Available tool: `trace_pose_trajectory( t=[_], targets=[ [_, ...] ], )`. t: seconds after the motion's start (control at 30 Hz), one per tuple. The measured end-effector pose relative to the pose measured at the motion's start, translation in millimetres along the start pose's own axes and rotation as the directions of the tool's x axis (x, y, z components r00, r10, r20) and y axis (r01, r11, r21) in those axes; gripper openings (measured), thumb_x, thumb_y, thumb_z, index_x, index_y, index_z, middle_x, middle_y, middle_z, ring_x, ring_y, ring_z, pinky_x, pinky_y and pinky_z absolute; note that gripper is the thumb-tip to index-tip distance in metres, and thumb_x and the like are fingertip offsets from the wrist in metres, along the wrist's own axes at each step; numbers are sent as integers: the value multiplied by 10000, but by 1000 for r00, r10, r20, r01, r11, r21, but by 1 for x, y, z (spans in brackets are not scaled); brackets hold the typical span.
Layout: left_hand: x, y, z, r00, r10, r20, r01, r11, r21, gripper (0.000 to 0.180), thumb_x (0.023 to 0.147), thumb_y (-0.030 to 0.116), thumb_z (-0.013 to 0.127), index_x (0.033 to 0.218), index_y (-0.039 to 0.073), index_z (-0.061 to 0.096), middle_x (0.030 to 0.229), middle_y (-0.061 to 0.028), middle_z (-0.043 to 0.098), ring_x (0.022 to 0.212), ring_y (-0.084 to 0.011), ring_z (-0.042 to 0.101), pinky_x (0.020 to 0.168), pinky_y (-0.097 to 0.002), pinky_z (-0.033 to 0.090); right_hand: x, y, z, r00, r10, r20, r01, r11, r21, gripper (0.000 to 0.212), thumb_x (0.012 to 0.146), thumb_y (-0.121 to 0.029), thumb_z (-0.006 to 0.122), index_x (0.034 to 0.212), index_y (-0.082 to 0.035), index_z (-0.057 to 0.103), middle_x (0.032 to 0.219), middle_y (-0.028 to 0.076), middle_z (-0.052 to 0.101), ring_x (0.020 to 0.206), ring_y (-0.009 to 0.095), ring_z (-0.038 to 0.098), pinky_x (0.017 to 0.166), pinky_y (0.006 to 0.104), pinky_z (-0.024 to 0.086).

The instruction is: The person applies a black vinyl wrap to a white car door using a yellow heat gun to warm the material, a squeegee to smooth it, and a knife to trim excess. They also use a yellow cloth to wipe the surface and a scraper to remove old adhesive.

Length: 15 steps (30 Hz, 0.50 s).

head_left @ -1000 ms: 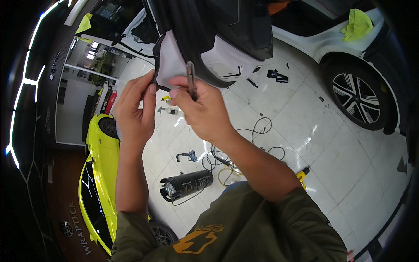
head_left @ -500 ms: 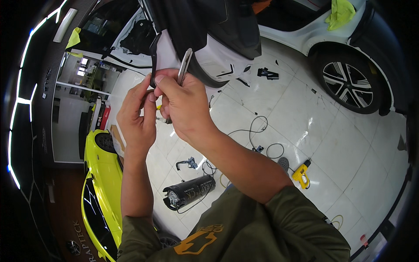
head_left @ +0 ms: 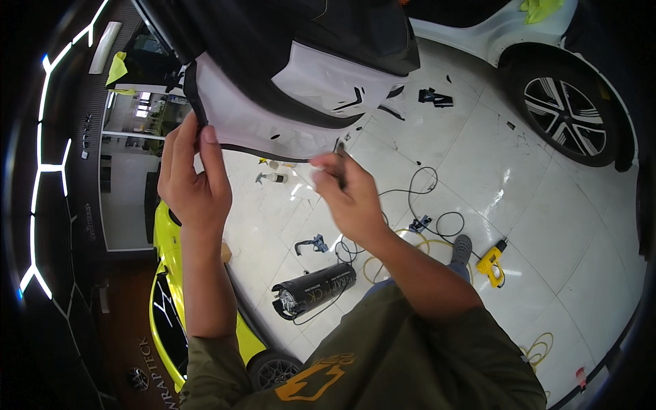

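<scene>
A white car door (head_left: 253,109) with a dark inner trim panel (head_left: 355,34) stands open in front of me. Along its edge runs a black rubber seal (head_left: 193,92), pinched between the thumb and fingers of my left hand (head_left: 195,167). My right hand (head_left: 352,198) is closed at the door's lower edge, near the far end of the seal. It grips a slim cutter knife (head_left: 339,145), mostly hidden by the fingers and smeared by motion; its blade cannot be made out.
On the tiled floor lie a black cylinder (head_left: 314,290), a yellow heat gun (head_left: 490,265), a spray bottle (head_left: 273,178), looping cables (head_left: 437,236) and black clip parts (head_left: 436,98). A bright yellow-green car (head_left: 167,294) stands at left, and the white car's wheel (head_left: 564,123) at right.
My hands have come apart: the right swept right and down along the door edge with the knife, while the left shifted slightly left. More of the white door edge now shows.
</scene>
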<state>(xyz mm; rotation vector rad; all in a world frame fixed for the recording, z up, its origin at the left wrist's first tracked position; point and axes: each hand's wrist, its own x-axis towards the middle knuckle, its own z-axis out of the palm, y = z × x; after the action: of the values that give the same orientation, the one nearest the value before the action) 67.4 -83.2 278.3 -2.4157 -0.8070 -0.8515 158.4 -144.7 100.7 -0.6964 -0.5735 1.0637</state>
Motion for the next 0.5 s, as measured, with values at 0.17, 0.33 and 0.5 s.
trace_pose_trajectory(
  t=[0.17,0.33,0.5],
  targets=[
    [4,-7,8,988,156,18,-155,951,266,231,847,-21,620,1061,-42,535,840,-109,562,650,-205,579,539,-291,472,-47,50,-80,983,166,-80,-183,935,-302,172,887,-116,600,1024,-11,609,651,19,545,556,62,453,523,248,402],
    [0,-15,3,982,167,82,-181,960,211,255,848,-54,585,1095,-51,520,947,-149,552,709,-226,587,589,-279,505,-77,49,-148,949,314,-28,-276,786,-554,182,881,-118,595,1026,-9,610,736,102,635,608,149,590,570,286,466],
    [-18,-6,6,983,-149,104,165,972,-168,339,880,-36,521,1218,-56,504,1061,-154,529,860,-196,576,682,-277,530,-95,54,-242,941,324,-100,-291,621,-728,195,871,-130,583,1019,-6,608,854,188,679,760,290,681,672,356,521]
  ],
)
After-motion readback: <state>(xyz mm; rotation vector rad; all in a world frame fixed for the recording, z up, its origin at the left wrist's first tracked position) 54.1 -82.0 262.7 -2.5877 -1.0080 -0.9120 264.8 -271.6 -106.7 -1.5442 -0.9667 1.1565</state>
